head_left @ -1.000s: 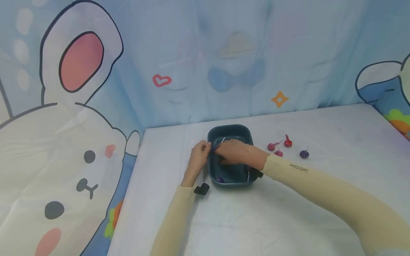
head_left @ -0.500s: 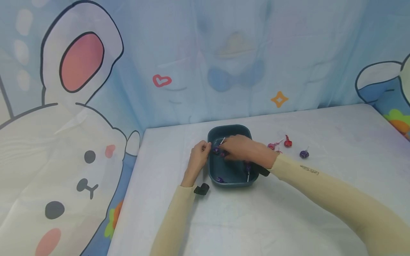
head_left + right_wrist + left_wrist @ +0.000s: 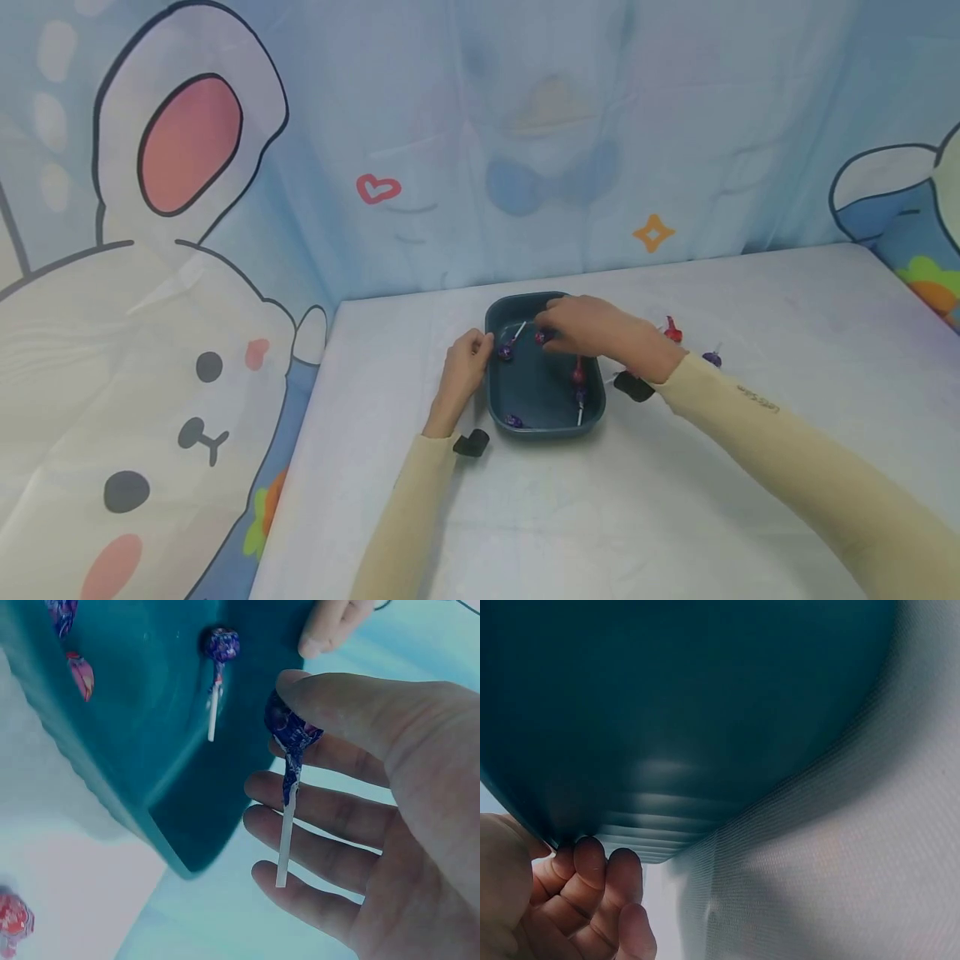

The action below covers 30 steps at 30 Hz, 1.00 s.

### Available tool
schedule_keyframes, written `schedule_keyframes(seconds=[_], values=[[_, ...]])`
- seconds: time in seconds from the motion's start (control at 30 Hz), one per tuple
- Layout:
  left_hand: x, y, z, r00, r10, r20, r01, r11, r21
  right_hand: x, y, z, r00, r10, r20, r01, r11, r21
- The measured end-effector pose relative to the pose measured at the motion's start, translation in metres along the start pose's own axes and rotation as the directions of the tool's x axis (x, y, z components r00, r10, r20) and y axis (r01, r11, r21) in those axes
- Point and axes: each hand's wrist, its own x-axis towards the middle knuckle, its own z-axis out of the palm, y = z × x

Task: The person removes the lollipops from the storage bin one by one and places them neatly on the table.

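Note:
A dark teal box (image 3: 546,433) lies on the white table. My left hand (image 3: 467,367) holds its left rim, with the thumb at the edge and fingers against the outer wall (image 3: 660,727). Over the box's far right part, my right hand (image 3: 596,329) pinches a purple-wrapped lollipop (image 3: 291,742) by its head between thumb and forefinger; its white stick points down across the other fingers. Inside the box, one purple lollipop (image 3: 507,352) lies near the left wall and another purple sweet (image 3: 513,421) in the near left corner. A red-wrapped one (image 3: 579,373) and a purple lollipop (image 3: 581,398) lie along the right wall.
Right of the box, a red lollipop (image 3: 672,332) and a purple lollipop (image 3: 712,359) lie on the tabletop (image 3: 795,333), partly behind the right forearm. A printed cartoon curtain (image 3: 420,242) hangs at the table's back edge.
My right hand has lifted from the box's left side and moved right and back, taking a purple lollipop with it. My left hand has stayed at the rim.

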Motion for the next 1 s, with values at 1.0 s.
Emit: schedule_keyframes(seconds=[1.0], values=[[0.0, -0.001, -0.001, 1.0, -0.005, 0.005, 0.005, 1.0, -0.014, -0.057, 0.083, 0.003, 0.973, 0.221, 0.062, -0.226, 0.968, 0.108]])
